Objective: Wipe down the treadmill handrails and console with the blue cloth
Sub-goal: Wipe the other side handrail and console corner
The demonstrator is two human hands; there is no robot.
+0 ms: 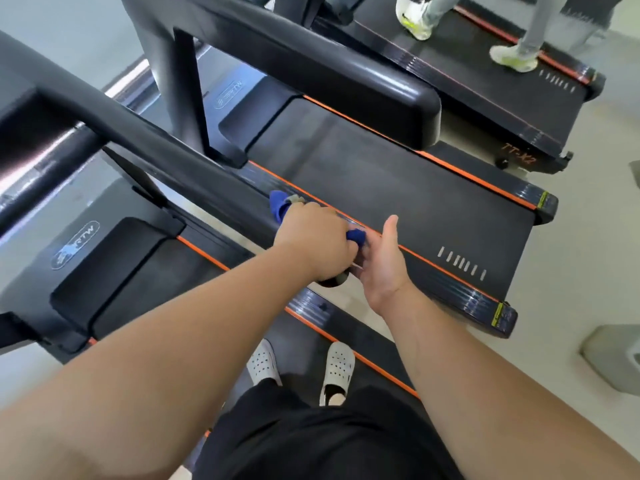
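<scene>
Head view, looking steeply down.

Handrail [173,157]: black, runs diagonally from the upper left of the frame to the centre, where it ends.

Left hand [315,240]: centre of frame, curled over the top of the handrail at its end, gripping the blue cloth [278,204] against the bar. Cloth is wrapped round the rail under the palm. One fold sticks out on the upper-left side of the hand, another bit shows at the knuckles on the right side.

Right hand [384,261]: just right of the left hand, off the rail's end. Fingers straight, thumb pointing up-frame, palm facing the left hand. Holds nothing. Whether the fingertips touch the cloth, cannot tell; they sit behind the left hand.

Lower centre: two white perforated clogs [339,365] on a dark belt with an orange edge stripe. Black shorts [311,438] fill the bottom edge.

Centre right: belt of the neighbouring treadmill [381,178], orange-trimmed side rails, a row of short white marks near its rear end. Its own thick black handrail crosses the upper centre.

Upper right: a third treadmill, another person's feet in white-and-yellow trainers [415,19] on it.

Left of frame: grey motor cover with a blue oval logo [76,244].

Right edge: pale floor, grey block [609,355].
</scene>
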